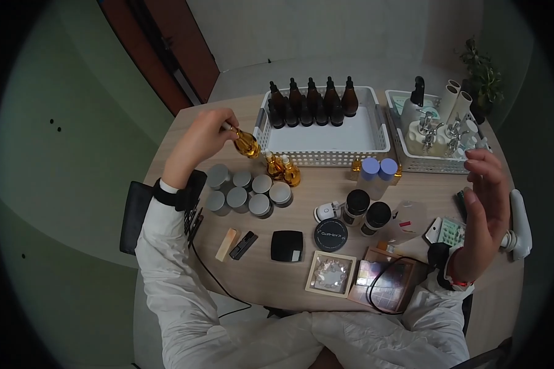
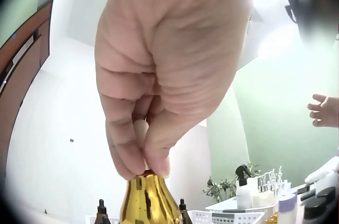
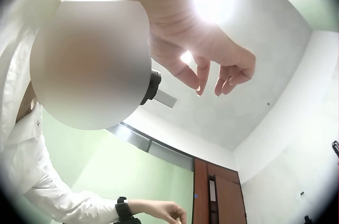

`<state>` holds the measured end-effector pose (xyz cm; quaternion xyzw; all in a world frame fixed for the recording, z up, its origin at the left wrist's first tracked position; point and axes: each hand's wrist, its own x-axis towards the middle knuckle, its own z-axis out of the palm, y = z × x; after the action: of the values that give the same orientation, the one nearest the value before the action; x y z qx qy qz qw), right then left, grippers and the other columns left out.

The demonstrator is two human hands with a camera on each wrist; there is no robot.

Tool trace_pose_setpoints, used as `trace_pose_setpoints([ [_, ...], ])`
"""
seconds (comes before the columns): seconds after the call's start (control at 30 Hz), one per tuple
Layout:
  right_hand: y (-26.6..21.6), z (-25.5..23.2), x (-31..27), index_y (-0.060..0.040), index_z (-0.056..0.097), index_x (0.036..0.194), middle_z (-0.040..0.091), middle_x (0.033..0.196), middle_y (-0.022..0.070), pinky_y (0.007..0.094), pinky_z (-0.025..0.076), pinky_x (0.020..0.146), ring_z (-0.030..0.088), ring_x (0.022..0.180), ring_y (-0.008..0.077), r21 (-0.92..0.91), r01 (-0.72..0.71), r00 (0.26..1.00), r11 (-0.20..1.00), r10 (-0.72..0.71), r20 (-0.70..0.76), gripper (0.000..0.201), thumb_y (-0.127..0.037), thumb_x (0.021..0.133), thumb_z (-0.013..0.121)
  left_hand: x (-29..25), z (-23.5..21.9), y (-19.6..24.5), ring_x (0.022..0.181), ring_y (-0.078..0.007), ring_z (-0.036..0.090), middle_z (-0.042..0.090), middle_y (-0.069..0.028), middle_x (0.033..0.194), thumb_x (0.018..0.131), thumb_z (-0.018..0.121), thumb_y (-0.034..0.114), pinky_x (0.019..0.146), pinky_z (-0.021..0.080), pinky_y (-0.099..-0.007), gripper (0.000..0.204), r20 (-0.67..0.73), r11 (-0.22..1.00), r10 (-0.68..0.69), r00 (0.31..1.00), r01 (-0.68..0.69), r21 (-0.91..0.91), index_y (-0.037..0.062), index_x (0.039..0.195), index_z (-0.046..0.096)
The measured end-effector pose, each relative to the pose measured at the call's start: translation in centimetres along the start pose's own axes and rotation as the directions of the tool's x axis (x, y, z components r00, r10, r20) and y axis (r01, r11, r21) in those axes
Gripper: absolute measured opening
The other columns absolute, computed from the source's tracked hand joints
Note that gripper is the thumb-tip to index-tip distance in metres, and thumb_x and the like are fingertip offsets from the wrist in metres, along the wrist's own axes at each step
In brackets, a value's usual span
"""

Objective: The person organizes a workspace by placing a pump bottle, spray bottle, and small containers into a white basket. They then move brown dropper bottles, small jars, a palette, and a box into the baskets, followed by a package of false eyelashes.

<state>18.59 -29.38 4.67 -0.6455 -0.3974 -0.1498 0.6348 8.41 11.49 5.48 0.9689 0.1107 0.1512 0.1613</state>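
Note:
My left hand (image 1: 204, 136) pinches a shiny gold dropper bottle (image 1: 247, 144) by its pale top, tilted in the head view, close to the left side of the white basket. The left wrist view shows thumb and fingers around the top of that gold bottle (image 2: 150, 203). Just right of it, a few more gold bottles (image 1: 283, 170) stand on the table. Inside the basket (image 1: 323, 158), several dark brown dropper bottles (image 1: 311, 98) stand in rows at the back left. My right hand (image 1: 487, 206) is raised over the table's right side, fingers loosely bent, holding nothing.
Several silver-lidded jars (image 1: 237, 198) stand in front of the gold bottles. A second basket (image 1: 425, 163) with pump bottles is at the back right. Purple-capped bottles (image 1: 369, 169), black-lidded jars (image 1: 356, 203), a black compact (image 1: 287, 246) and a makeup palette (image 1: 381, 283) lie nearer.

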Motion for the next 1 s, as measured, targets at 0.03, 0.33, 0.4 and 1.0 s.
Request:
trace_pose_setpoints([
  [0.03,0.0,0.1,0.0,0.0024,0.056,0.108,0.049,0.120,0.0174,0.0369,0.030,0.101,0.046,0.116,0.0246,-0.001,-0.003,1.000,1.000,0.003,0.001,0.032,-0.006,0.077,0.054,0.9,-0.1,-0.1,0.077,-0.0297,0.066,0.065,-0.0169,0.083,0.073,0.066,-0.003,0.069,0.051,-0.0367,0.014,-0.004,1.000,0.002,1.000,-0.002,-0.003,-0.0039,0.086,0.061],
  [0.33,0.0,0.3,0.2,0.0018,0.059,0.104,0.049,0.119,0.0176,0.0376,0.031,0.101,0.046,0.116,0.0257,-0.015,0.003,1.000,1.000,-0.003,-0.006,0.028,-0.005,0.077,0.055,11.4,7.7,-4.3,0.079,-0.0295,0.066,0.066,-0.0167,0.082,0.068,0.071,0.001,0.070,0.053,-0.0350,0.016,0.079,0.975,0.092,0.993,-0.106,0.195,-0.0026,0.082,0.064],
  [0.4,-0.2,0.5,0.2,0.0013,0.059,0.102,0.049,0.118,0.0176,0.0376,0.032,0.100,0.046,0.114,0.0259,-0.024,-0.022,1.000,0.999,0.022,-0.017,0.026,-0.006,0.077,0.056,12.5,9.5,-5.2,0.079,-0.0320,0.064,0.066,-0.0174,0.082,0.067,0.071,0.000,0.070,0.052,-0.0367,0.015,0.088,0.979,0.091,0.992,-0.106,0.177,-0.0018,0.080,0.063],
  [1.0,0.3,1.0,0.6,0.0004,0.061,0.098,0.050,0.116,0.0173,0.0376,0.033,0.097,0.047,0.111,0.0262,-0.066,-0.028,0.999,0.997,0.026,-0.029,0.023,-0.007,0.077,0.057,13.0,12.1,-7.2,0.088,-0.0318,0.061,0.064,-0.0151,0.090,0.070,0.072,0.002,0.077,0.050,-0.0368,0.020,0.075,0.964,-0.029,0.997,0.008,0.265,0.0007,0.089,0.063],
])
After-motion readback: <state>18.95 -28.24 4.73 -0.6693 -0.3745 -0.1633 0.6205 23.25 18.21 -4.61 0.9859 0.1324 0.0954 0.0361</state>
